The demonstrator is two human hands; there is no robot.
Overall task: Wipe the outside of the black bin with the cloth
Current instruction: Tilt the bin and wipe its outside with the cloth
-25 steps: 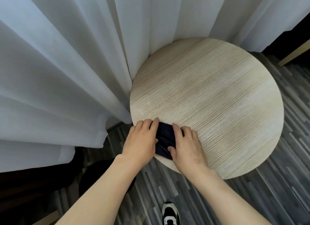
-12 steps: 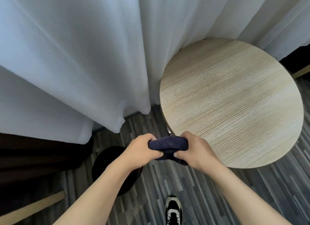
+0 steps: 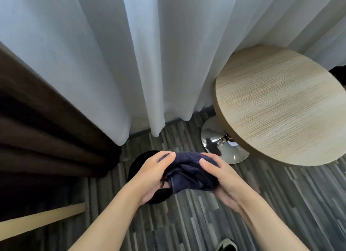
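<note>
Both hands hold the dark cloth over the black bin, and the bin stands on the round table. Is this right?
Not fully. In the head view the left hand and right hand do hold the cloth over the bin, but the bin stands on the floor, to the left of the table, not on it.

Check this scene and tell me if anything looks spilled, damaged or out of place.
Nothing stands out. Both hands, left hand and right hand, hold the bunched dark cloth above the black bin, which stands on the floor, mostly hidden. The round table top is bare, and no spill shows.
</note>
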